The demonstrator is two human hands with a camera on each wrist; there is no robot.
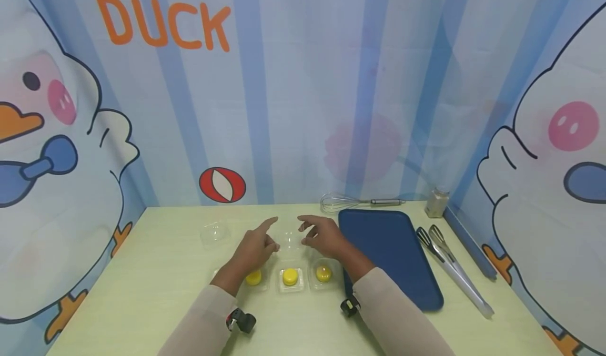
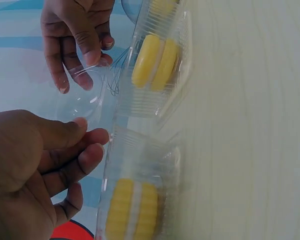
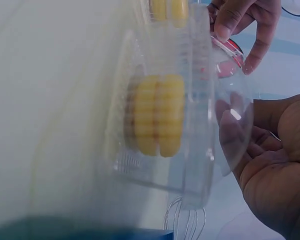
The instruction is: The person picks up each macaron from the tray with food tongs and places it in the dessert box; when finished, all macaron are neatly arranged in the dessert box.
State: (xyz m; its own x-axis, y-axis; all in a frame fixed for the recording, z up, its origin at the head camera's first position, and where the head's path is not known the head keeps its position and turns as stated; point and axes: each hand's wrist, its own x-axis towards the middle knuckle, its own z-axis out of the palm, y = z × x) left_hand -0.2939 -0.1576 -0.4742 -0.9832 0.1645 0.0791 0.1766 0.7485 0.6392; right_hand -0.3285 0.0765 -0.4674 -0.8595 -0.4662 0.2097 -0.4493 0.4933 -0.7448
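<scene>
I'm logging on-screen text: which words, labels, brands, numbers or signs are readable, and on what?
"DUCK": orange capitals on the striped backdrop.
No other text is readable; any marking on the whisk handle would be too small to read.

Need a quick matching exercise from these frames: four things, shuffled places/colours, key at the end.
Things
1. Tray
2. Central clear lid
3. Wire whisk
4. Sandwich cookies

Places and colours
A. Mostly yellow, sitting in clear containers
B. Lying along the far edge of the table
C. Dark blue
D. Between the left hand and the right hand

Pairs: 1-C, 2-D, 3-B, 4-A
</scene>
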